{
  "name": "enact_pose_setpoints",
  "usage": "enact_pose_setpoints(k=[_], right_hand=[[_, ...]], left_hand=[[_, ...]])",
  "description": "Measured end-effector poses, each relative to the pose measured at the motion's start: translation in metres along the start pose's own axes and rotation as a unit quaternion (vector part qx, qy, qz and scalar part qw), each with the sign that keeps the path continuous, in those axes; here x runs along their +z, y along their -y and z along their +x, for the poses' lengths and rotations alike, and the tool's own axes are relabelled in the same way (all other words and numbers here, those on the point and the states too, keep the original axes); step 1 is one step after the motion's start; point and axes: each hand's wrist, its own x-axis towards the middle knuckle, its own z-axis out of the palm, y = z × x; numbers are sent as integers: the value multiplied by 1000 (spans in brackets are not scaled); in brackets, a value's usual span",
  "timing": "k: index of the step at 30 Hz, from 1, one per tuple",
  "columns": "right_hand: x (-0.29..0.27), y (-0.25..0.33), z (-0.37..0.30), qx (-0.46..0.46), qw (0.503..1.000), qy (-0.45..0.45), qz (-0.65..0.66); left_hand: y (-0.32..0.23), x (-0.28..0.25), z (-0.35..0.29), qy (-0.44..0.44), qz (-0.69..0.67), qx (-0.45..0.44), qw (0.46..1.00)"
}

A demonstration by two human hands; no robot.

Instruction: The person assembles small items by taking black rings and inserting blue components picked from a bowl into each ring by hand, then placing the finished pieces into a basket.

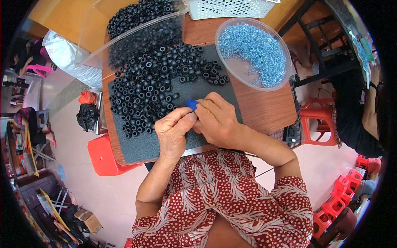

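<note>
My left hand [173,127] and my right hand [218,120] meet over the near part of a dark grey mat [140,148]. Thumbs and fingers are pinched together, and whatever sits between them is hidden. A blue wrap [192,104] covers a fingertip of my right hand. Just beyond lies a spread heap of small black ring-shaped pieces [142,89], hollow and rounded. More such pieces fill a clear plastic bin [184,25] tipped toward the mat. To the right, a round clear tub [239,71] holds many tiny shiny light-blue pieces [264,51], too small to make out.
A white perforated basket [231,9] stands at the table's far edge. Red stools [108,157] flank the brown table [264,109]. A white sack [68,58] and a black bag [87,118] are at the left. Other people sit around, one in black [355,103] at right.
</note>
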Motion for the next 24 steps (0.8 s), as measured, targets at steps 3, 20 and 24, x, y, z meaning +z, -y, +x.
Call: enact_pose_setpoints(k=[3, 20, 24], right_hand=[[-2, 0, 1, 10, 1000, 9, 3], [-14, -5, 3, -56, 993, 95, -48], [-21, -3, 6, -81, 987, 138, -32]], left_hand=[[0, 3, -1, -23, -15, -4, 1000], [0, -1, -11, 41, 52, -76, 995], [-2, 7, -15, 16, 104, -75, 992]])
